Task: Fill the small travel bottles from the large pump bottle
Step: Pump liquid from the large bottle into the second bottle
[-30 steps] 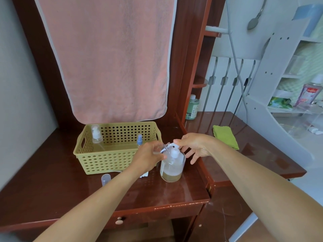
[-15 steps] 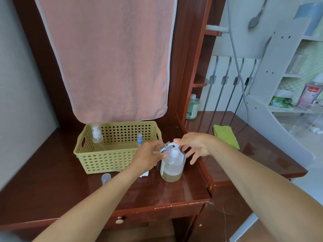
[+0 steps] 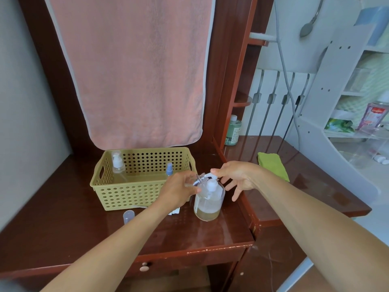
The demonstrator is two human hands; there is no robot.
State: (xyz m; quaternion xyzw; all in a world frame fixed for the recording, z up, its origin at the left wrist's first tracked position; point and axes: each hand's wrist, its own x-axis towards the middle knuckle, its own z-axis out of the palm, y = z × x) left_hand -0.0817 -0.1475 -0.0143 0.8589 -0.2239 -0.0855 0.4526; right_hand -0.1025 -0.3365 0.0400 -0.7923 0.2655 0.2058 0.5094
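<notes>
The large clear pump bottle, a little yellowish liquid at its bottom, stands on the dark wooden desk. My left hand grips a small clear travel bottle, tilted with its open threaded neck against the white pump spout. My right hand rests its thumb and forefinger on the pump head, other fingers spread. A small clear cap lies on the desk in front of the basket.
A yellow-green perforated basket stands left of the pump bottle, with a foam pump bottle and a blue-capped spray bottle inside. A green cloth and a green bottle lie on the right. A pink towel hangs behind.
Hardly anything differs; both hands stay at the pump head, and the small bottle stays at the spout.
</notes>
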